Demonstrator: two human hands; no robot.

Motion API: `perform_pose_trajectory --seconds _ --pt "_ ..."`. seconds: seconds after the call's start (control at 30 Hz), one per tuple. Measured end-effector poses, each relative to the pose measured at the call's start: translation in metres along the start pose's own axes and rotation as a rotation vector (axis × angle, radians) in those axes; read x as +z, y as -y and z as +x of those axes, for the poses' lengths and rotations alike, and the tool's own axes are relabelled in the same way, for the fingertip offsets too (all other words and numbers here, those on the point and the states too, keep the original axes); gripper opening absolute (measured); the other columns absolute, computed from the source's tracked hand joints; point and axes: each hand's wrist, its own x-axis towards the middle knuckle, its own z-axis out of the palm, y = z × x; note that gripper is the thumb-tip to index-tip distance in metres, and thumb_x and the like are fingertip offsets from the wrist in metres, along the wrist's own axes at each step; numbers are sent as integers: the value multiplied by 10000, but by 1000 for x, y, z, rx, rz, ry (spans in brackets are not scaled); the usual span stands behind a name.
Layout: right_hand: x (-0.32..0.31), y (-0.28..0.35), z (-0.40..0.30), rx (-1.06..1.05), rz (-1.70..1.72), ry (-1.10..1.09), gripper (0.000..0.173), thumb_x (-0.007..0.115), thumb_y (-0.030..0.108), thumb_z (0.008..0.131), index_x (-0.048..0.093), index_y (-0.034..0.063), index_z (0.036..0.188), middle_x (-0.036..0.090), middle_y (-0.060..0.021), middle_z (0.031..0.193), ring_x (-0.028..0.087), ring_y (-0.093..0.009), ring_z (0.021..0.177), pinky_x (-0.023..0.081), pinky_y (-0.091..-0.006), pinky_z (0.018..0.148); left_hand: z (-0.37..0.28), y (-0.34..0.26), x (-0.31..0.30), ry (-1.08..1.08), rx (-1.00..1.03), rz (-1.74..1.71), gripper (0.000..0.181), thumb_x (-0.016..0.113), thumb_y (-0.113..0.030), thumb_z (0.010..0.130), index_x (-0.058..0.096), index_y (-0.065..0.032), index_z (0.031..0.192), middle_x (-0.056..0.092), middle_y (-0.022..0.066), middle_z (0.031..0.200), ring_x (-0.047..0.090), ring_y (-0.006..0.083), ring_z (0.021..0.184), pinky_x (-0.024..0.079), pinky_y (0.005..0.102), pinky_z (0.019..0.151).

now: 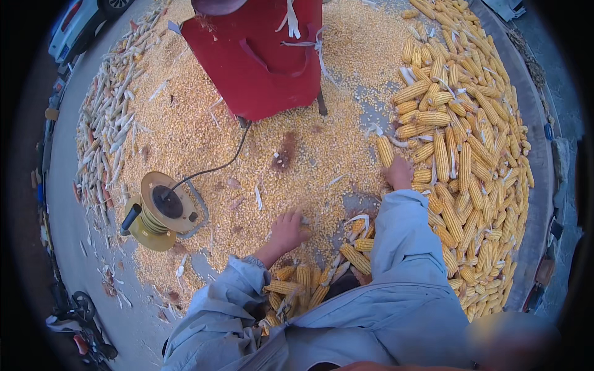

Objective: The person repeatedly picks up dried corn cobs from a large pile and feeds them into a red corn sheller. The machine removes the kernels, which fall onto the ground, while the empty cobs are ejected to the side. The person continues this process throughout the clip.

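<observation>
My right hand (pixel 398 173) is at the left edge of a large heap of yellow corn cobs (pixel 482 162), at the lower end of one corn cob (pixel 384 150) with a bit of white husk at its top. Whether the fingers grip that cob is hard to tell. My left hand (pixel 288 231) is over the loose corn kernels (pixel 222 185), palm down, its fingers slightly blurred; what lies under them is hidden. More cobs (pixel 301 278) lie close to my body, below and between my sleeves.
A red machine cover or chute (pixel 274 60) on metal legs stands ahead, with a black cable running to a yellow cable reel (pixel 162 208). Stripped cobs (pixel 106 120) are piled at the left. A car (pixel 74 28) and a motorcycle (pixel 86 324) stand farther left.
</observation>
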Motion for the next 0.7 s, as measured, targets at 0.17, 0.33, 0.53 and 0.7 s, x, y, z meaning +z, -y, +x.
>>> perform_pose_trajectory --seconds 0.17,0.33,0.53,0.7 --pt "14 -11 -33 -102 92 84 514 681 385 733 563 18 1072 588 -211 1082 548 -370 1040 423 -461 889 5 -25 70 -185 77 216 506 572 -271 785 476 -84 1244 507 145 1179 489 306 1079 376 501 860" --pt "28 -17 -134 -537 366 348 567 685 391 728 546 -1 1113 483 -250 1223 430 -391 1177 347 -409 992 -4 -20 78 -75 -15 183 455 529 -260 814 482 -123 1245 534 117 1028 508 290 980 373 492 822" --pt "50 -22 -249 -752 -117 461 578 721 416 649 593 180 1161 371 -210 1359 345 -355 1257 234 -549 1015 -52 -16 81 -14 -24 176 301 560 -234 815 543 -127 1096 535 123 982 547 306 944 442 470 782" --pt "55 -12 -246 -867 -380 715 563 724 462 612 630 257 1129 393 -180 1327 384 -329 1212 306 -498 918 -73 12 67 75 -91 -64 301 568 -148 765 521 -75 1053 522 179 992 546 361 916 462 473 769"
